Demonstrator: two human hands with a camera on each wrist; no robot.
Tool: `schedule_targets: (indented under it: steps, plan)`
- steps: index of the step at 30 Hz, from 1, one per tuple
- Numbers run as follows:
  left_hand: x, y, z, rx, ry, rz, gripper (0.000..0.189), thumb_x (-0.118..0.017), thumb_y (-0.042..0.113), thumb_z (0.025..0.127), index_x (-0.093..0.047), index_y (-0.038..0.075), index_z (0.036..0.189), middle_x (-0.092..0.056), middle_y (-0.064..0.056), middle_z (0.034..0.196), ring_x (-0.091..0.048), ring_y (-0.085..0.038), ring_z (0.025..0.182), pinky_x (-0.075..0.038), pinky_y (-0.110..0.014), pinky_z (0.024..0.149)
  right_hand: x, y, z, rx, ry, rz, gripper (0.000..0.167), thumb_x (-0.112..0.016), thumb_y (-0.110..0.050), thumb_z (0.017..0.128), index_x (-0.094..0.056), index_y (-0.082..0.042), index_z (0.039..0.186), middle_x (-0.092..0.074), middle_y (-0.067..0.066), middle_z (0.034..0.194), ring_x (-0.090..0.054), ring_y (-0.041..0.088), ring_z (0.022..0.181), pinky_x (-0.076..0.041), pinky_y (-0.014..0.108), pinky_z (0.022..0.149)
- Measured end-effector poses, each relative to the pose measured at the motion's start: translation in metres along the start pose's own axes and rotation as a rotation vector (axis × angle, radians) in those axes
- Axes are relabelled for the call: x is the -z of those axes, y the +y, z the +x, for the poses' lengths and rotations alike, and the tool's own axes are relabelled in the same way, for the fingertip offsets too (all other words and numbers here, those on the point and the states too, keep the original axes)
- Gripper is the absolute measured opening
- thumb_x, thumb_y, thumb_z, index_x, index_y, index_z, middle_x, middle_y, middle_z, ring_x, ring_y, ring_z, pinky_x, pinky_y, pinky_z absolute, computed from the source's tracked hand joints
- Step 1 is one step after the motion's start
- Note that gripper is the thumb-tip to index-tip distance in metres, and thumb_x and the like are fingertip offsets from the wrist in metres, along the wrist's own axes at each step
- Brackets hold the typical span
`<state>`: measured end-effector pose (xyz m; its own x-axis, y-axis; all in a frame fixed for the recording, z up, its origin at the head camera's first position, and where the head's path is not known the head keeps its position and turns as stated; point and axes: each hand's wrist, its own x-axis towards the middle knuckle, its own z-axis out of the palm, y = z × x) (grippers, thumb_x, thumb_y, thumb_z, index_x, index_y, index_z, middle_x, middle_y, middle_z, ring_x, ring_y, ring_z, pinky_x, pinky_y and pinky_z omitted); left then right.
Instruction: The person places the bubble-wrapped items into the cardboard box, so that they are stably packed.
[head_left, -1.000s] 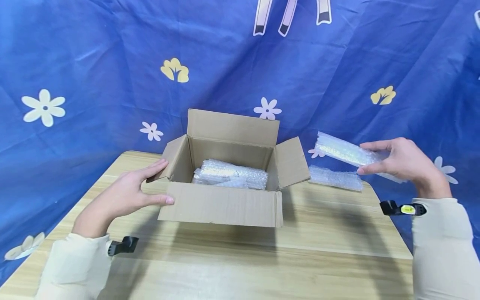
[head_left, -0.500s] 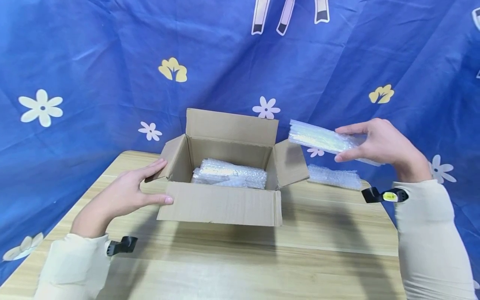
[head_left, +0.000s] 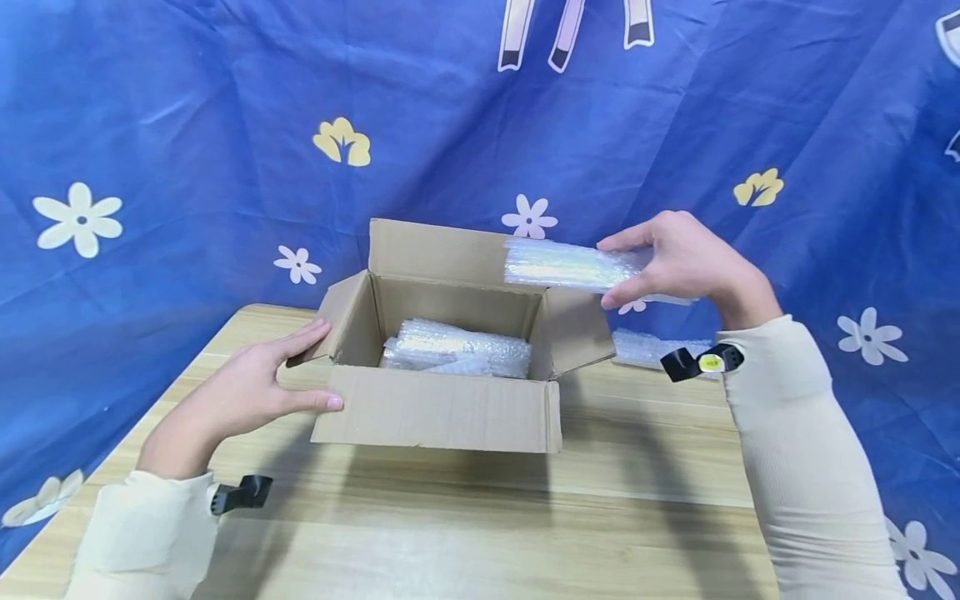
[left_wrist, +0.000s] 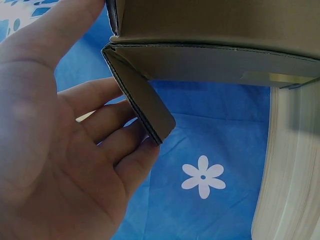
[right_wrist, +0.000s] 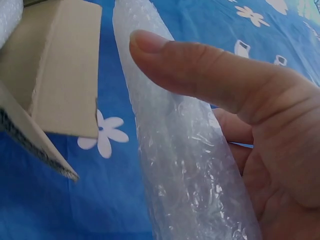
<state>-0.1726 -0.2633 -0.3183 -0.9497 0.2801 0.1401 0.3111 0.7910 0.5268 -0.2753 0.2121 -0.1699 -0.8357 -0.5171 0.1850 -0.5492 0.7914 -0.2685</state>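
Note:
My left hand [head_left: 236,392] steadies the open cardboard box [head_left: 438,408] at its left corner. Its straight fingers lie along the outside of the left flap [left_wrist: 137,97], and the thumb touches the left edge of the front flap. Between the thumb and fingers of my right hand [head_left: 686,262] is a long flat bundle of bubble wrap [right_wrist: 175,150], held by its right part. In the head view the bundle's left end overlaps the box's back and right flaps. Inside the box lies more bubble wrap [head_left: 461,346].
Another piece of bubble wrap [head_left: 648,348] lies on the wooden table [head_left: 420,517] to the right of the box, partly behind my right wrist. Flaps stand out on all sides of the box. A blue patterned cloth [head_left: 420,92] hangs behind the table.
My right hand has moved left and up with the bubble wrap bundle, from over the piece on the table to above the box's right flap. The left hand and box stay put.

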Motion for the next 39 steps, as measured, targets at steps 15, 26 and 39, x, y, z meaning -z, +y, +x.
schedule_targets:
  steps: [15,26,39]
  plan:
    - [0.002,-0.003,-0.003,0.004,0.001,-0.013,0.106,-0.084,0.051,0.077,-0.031,0.008,0.158,-0.027,-0.02,0.159,-0.03,-0.05,0.139,-0.029,-0.068,0.106,-0.039,-0.037,0.051,0.116,-0.121,0.011,0.068,-0.095,-0.04,0.061,-0.075,-0.015,0.12,-0.073,-0.001,0.111,-0.063,0.016,0.102,-0.05,0.036,0.09]
    - [0.001,-0.004,-0.001,-0.004,0.009,-0.007,0.105,-0.084,0.052,0.076,-0.032,0.009,0.157,-0.027,-0.02,0.159,-0.03,-0.05,0.139,-0.03,-0.068,0.105,-0.074,-0.055,0.091,0.238,-0.22,0.057,0.061,-0.094,-0.032,0.066,-0.075,-0.006,0.117,-0.074,0.001,0.107,-0.058,0.012,0.083,-0.049,0.028,0.077]
    - [-0.001,-0.001,0.001,-0.009,0.008,-0.029,0.105,-0.084,0.051,0.076,-0.032,0.008,0.157,-0.028,-0.02,0.159,-0.03,-0.049,0.14,-0.03,-0.067,0.106,-0.105,-0.066,0.113,0.155,-0.293,0.004,0.063,-0.095,-0.037,0.065,-0.075,-0.008,0.118,-0.073,0.0,0.112,-0.061,0.01,0.084,-0.05,0.024,0.075]
